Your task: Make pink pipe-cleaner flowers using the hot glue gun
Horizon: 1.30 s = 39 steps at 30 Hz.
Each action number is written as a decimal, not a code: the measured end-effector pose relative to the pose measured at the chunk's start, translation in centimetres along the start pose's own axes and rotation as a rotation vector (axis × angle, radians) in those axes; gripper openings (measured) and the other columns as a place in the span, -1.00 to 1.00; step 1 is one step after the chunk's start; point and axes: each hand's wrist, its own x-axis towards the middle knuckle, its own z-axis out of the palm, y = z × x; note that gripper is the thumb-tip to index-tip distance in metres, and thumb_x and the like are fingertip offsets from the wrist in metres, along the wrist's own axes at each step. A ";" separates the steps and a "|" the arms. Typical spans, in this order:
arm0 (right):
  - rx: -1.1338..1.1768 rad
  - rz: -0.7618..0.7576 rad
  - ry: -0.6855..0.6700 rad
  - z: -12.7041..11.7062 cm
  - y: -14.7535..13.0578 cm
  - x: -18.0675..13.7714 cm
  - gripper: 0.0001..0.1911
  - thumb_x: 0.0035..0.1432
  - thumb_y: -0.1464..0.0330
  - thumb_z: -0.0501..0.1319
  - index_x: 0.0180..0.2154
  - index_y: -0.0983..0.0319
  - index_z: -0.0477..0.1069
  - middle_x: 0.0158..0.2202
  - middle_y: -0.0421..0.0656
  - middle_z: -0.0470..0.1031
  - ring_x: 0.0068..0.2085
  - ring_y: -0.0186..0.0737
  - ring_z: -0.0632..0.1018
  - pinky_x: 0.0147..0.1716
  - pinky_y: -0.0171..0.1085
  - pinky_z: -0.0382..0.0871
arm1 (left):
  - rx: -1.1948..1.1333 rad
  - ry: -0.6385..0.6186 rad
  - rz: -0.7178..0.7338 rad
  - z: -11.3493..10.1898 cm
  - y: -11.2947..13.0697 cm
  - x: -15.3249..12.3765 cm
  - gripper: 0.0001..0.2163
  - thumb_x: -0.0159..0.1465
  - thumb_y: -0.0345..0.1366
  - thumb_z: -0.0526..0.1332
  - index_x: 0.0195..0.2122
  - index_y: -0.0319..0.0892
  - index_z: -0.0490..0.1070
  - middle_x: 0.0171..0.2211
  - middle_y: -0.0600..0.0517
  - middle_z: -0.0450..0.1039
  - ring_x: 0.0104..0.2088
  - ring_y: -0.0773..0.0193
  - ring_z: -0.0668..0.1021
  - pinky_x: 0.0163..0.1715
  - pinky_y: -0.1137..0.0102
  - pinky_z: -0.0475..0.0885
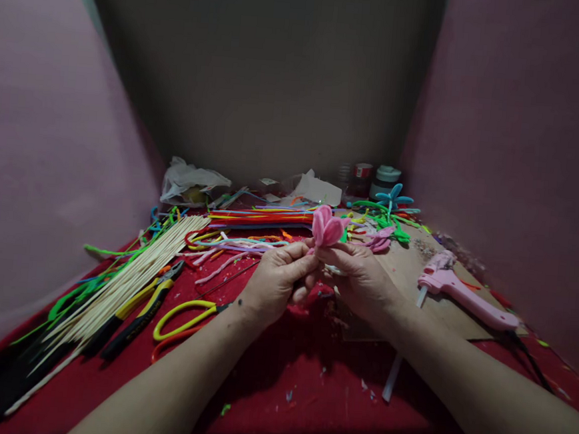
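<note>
Pink, fuzzy petals crown a small flower [326, 229] held upright between a person's two hands above a red-covered table [255, 401]. The left hand [288, 270] closes thumb and fingers around the base; the right hand [358, 269] grips from the other side, thumb and forefinger pinched just under the petals, its remaining fingers partly hidden. The step in hand appears to be gathering and shaping the petals into a single bloom. The next move likely calls for one hand to keep the base firmly pinched while the other adjusts or binds the petals without crushing them. A pink glue gun [457, 292] rests on cardboard [405, 269] at right; wooden skewers [129, 278], pliers [159, 295] and scissors [158, 334] lie at left.
</note>
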 end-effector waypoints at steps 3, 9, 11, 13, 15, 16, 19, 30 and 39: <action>0.006 0.007 -0.057 -0.2 -0.3 0.0 -0.89 -0.09 0.35 0.33 -0.42 0.22 0.51 -0.50 -0.23 0.43 -0.56 -0.42 0.31 -0.56 -0.35 0.06 | -0.168 -0.088 -0.069 -0.2 0.0 0.0 -0.82 0.16 -0.22 0.22 -0.40 -0.24 0.33 -0.70 0.21 0.16 -0.81 0.61 0.08 -0.80 0.64 -0.02; -0.027 -0.011 -0.105 0.1 -0.8 -0.1 -0.84 -0.19 0.29 0.38 -0.54 0.24 0.50 -0.64 -0.28 0.32 -0.59 -0.45 0.22 -0.58 -0.36 0.02 | -0.293 -0.236 -0.148 -0.9 0.3 -0.3 -0.83 0.16 -0.22 0.23 -0.41 -0.24 0.35 -0.69 0.20 0.18 -0.82 0.64 0.00 -0.84 0.66 -0.03; -0.030 -0.035 -0.067 0.2 -0.8 -0.1 -0.87 -0.17 0.32 0.37 -0.52 0.24 0.51 -0.62 -0.28 0.33 -0.58 -0.44 0.23 -0.58 -0.36 0.02 | -0.250 -0.231 -0.160 -0.9 0.4 -0.3 -0.82 0.15 -0.21 0.22 -0.38 -0.23 0.35 -0.68 0.21 0.18 -0.82 0.63 0.01 -0.83 0.64 -0.04; -0.027 -0.055 -0.014 0.4 -0.7 -0.2 -0.89 -0.15 0.34 0.36 -0.49 0.24 0.51 -0.59 -0.25 0.37 -0.57 -0.43 0.25 -0.57 -0.36 0.05 | -0.137 -0.181 -0.117 -0.7 0.5 -0.3 -0.81 0.17 -0.19 0.20 -0.33 -0.22 0.35 -0.66 0.19 0.21 -0.80 0.60 0.08 -0.81 0.62 -0.02; -0.017 -0.062 0.033 0.6 -0.6 -0.2 -0.90 -0.13 0.34 0.35 -0.49 0.23 0.51 -0.58 -0.25 0.38 -0.58 -0.43 0.25 -0.56 -0.34 0.08 | 0.060 -0.093 -0.019 -0.3 0.4 -0.2 -0.81 0.20 -0.17 0.16 -0.33 -0.21 0.34 -0.64 0.16 0.25 -0.76 0.54 0.19 -0.76 0.58 0.07; -0.011 -0.068 0.053 0.6 -0.5 -0.2 -0.89 -0.13 0.33 0.34 -0.48 0.22 0.51 -0.57 -0.25 0.38 -0.58 -0.43 0.25 -0.56 -0.34 0.09 | 0.184 -0.035 0.044 -0.1 0.2 -0.2 -0.82 0.20 -0.18 0.16 -0.36 -0.21 0.33 -0.63 0.15 0.26 -0.72 0.52 0.24 -0.72 0.57 0.12; -0.019 -0.092 0.099 0.7 -0.1 -0.1 -0.85 -0.14 0.31 0.35 -0.44 0.21 0.52 -0.53 -0.25 0.41 -0.57 -0.43 0.27 -0.54 -0.34 0.11 | 0.542 0.153 0.239 0.1 -0.6 -0.2 -0.85 0.17 -0.26 0.19 -0.48 -0.20 0.29 -0.63 0.15 0.24 -0.64 0.47 0.28 -0.61 0.54 0.17; -0.079 -0.081 0.041 0.0 0.1 0.2 -0.84 -0.09 0.25 0.34 -0.44 0.20 0.52 -0.50 -0.21 0.44 -0.54 -0.40 0.30 -0.55 -0.33 0.09 | 0.229 0.049 0.038 0.2 0.2 -0.3 -0.72 0.19 -0.12 0.14 -0.54 -0.22 0.26 -0.70 0.19 0.16 -0.76 0.54 0.16 -0.77 0.57 0.01; -0.102 -0.089 -0.104 0.1 -0.7 -0.2 -0.86 -0.06 0.26 0.32 -0.50 0.21 0.50 -0.60 -0.26 0.37 -0.57 -0.41 0.28 -0.54 -0.32 0.07 | -0.279 -0.186 -0.157 -0.2 0.1 -0.4 -0.76 0.11 -0.17 0.26 -0.48 -0.23 0.30 -0.75 0.22 0.18 -0.85 0.60 0.06 -0.86 0.64 -0.03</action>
